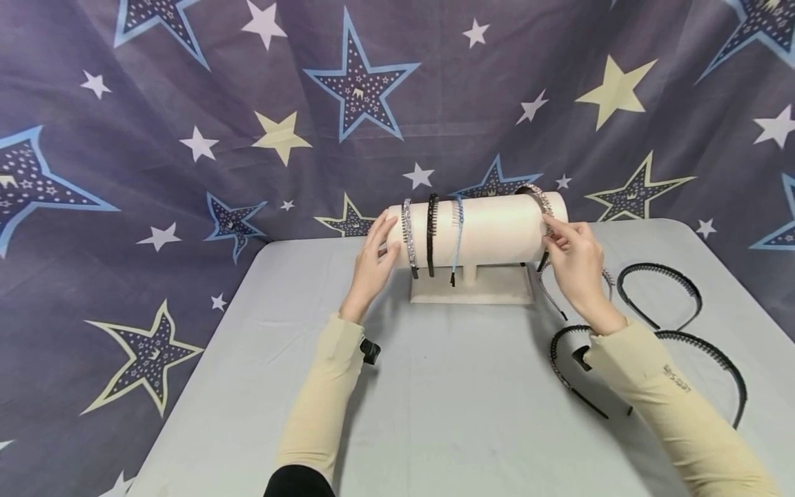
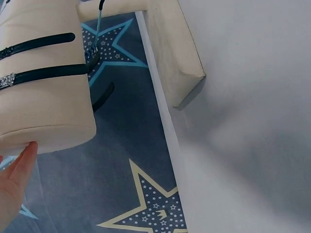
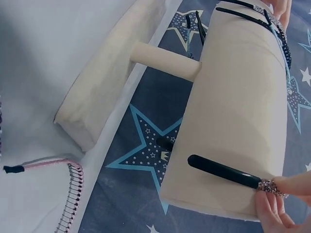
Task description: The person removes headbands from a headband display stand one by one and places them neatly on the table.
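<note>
A cream padded headband display roll (image 1: 497,228) stands on a T-shaped base (image 1: 491,286). Near its right end, my right hand (image 1: 577,262) pinches a sparkly rhinestone headband (image 1: 546,203) between thumb and fingers; the band arches over the roll, and its black end (image 3: 223,171) lies along the padding in the right wrist view. My left hand (image 1: 370,269) rests against the roll's left end, its fingers fairly straight. Close to that hand, a silver jewelled headband (image 1: 408,235), a black toothed headband (image 1: 431,235) and a thin blue headband (image 1: 459,231) sit side by side on the roll.
Several loose headbands lie on the pale table (image 1: 435,400) at the right, among them a black toothed one (image 1: 695,290), a larger black one (image 1: 739,379) and a dark beaded one (image 1: 555,366), partly under my right forearm. A star-patterned curtain (image 1: 435,83) hangs behind the table.
</note>
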`<move>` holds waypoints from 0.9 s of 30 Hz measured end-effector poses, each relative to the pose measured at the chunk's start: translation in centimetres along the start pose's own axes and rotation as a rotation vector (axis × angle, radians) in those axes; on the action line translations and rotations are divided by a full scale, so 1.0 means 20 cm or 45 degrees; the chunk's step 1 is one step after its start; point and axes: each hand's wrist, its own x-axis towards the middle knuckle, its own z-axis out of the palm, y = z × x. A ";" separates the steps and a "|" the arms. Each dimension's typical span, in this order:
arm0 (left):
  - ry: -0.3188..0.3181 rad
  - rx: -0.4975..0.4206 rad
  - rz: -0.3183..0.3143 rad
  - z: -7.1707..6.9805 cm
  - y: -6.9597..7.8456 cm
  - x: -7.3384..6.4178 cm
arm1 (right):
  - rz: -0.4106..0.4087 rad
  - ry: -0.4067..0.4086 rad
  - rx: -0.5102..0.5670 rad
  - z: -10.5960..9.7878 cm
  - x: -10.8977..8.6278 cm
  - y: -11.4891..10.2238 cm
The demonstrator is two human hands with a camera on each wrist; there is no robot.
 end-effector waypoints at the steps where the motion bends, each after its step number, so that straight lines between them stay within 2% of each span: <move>1: 0.000 -0.003 0.001 0.00 0.00 0.00 | 0.001 0.001 -0.005 0.00 0.00 0.00; 9: -0.008 0.010 0.004 0.00 0.00 -0.01 | 0.044 -0.016 -0.017 -0.02 0.01 0.02; 19: 0.001 0.002 -0.003 -0.01 0.01 0.00 | 0.045 -0.032 -0.021 -0.02 0.04 -0.01; 27: 0.000 -0.003 0.006 0.00 0.00 0.00 | 0.144 -0.037 -0.030 -0.03 0.05 0.00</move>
